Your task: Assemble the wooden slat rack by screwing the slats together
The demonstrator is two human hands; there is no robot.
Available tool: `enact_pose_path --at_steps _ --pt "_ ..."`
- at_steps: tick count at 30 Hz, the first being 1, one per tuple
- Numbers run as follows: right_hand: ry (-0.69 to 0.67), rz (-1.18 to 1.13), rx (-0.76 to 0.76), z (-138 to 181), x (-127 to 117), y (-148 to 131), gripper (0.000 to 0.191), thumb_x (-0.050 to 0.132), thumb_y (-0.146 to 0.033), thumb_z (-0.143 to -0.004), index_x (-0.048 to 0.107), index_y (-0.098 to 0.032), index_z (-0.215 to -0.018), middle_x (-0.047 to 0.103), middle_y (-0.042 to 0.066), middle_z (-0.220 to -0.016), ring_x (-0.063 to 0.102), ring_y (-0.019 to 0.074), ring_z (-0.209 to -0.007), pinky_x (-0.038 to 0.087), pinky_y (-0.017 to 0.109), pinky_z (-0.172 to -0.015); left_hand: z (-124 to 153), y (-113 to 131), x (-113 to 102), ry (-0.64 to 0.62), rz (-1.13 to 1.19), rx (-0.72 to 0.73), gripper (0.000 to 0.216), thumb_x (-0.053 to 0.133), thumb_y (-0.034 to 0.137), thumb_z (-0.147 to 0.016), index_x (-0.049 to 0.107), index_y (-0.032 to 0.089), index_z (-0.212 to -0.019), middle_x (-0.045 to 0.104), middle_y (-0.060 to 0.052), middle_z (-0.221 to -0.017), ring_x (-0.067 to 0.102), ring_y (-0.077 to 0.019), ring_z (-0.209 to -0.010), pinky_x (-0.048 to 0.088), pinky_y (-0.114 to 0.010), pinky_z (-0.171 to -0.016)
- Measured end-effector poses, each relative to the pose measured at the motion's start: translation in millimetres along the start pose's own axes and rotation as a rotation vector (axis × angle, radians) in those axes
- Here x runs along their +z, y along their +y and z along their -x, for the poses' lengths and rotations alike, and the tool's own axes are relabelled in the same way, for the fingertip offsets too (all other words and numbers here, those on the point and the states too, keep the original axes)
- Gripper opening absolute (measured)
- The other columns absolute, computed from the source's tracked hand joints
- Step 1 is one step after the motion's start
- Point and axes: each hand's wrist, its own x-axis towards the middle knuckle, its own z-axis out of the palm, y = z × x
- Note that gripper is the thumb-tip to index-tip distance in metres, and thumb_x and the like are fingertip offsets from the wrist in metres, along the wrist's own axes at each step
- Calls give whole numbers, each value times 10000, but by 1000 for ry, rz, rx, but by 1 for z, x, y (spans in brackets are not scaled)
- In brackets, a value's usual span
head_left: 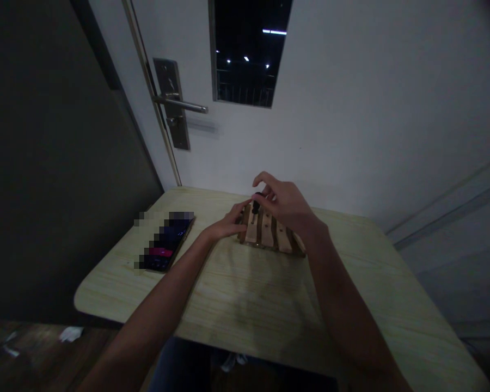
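Right hand (283, 204): thumb and forefinger pinch a small dark peg (256, 202), remaining fingers curled and lifted clear above it. The peg stands at the near-left end of a slatted wooden piece (269, 233), apparently seated in or just over one slat; the contact itself is too dim to resolve. Left hand (227, 224): fingers together, laid flat against the left edge of the wooden piece, bracing it; no grip visible. The piece lies towards the far side of a pale wood-grain table (237, 305), close to the white door (351, 109). A phone (167, 242), screen lit, lies well apart to the left.

Judgement: the pinch should stay low on the peg, held upright, with the left hand pressing steadily so the slats cannot slide.
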Motion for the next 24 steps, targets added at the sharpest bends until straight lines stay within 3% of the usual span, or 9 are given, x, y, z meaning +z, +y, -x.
enact_pose_path --at_steps 4,11,19,24 --pt "5 54 6 -2 1 1 124 597 -300 -888 689 -218 -896 702 16 -753 614 150 -677 440 287 -672 -1 1 1 -4 2 4 944 697 462 -723 215 265 -1510 309 -123 -1478 275 -372 -1392 253 -597 -1157" --pt "62 39 17 -1 5 8 246 558 -196 -881 725 -198 -1062 739 83 -1064 655 168 -770 494 338 -778 0 -3 1 7 6 1 934 702 450 -727 226 255 -1506 286 -129 -1490 262 -368 -1407 237 -589 -1164" --pt "34 56 -22 0 -1 1 219 552 -167 -873 676 -209 -1049 704 44 -982 594 143 -725 439 290 -713 0 -5 2 -2 66 0 947 705 440 -742 190 269 -1519 284 -130 -1504 289 -367 -1402 293 -577 -1145" --pt "41 105 17 -1 -1 3 81 651 -272 -854 659 -194 -874 678 26 -837 554 137 -683 399 280 -675 -1 -3 1 -3 20 14 963 706 464 -723 202 257 -1517 241 -124 -1531 271 -372 -1408 267 -566 -1167"
